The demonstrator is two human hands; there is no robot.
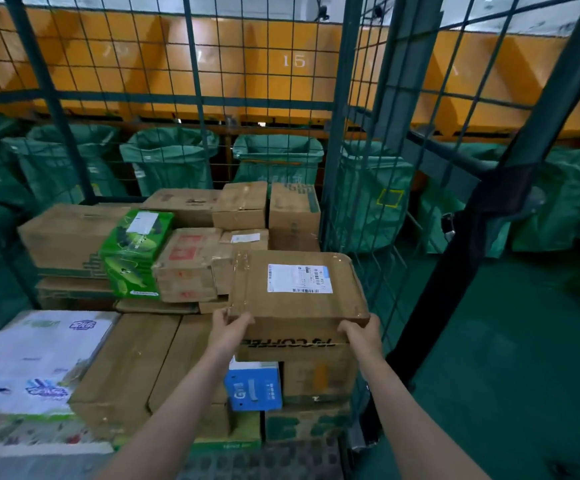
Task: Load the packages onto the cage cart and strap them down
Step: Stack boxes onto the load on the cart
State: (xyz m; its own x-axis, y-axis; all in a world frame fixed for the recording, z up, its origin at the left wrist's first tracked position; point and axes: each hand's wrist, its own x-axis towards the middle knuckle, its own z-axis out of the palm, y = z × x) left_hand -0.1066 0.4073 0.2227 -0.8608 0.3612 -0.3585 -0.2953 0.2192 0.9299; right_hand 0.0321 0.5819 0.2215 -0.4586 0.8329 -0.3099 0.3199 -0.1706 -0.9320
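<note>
- The labelled brown carton (295,289) is on top of the stack, against the cage cart (330,161) right wall.
- My left hand (230,327) and right hand (361,332) clasp its near corners, fingers curled over them.
- A blue box (254,386) lies beneath.

One cage cart (342,98); one left hand (229,327), one right hand (361,332); about twelve brown cardboard boxes (74,233); one blue box (254,386).
</note>
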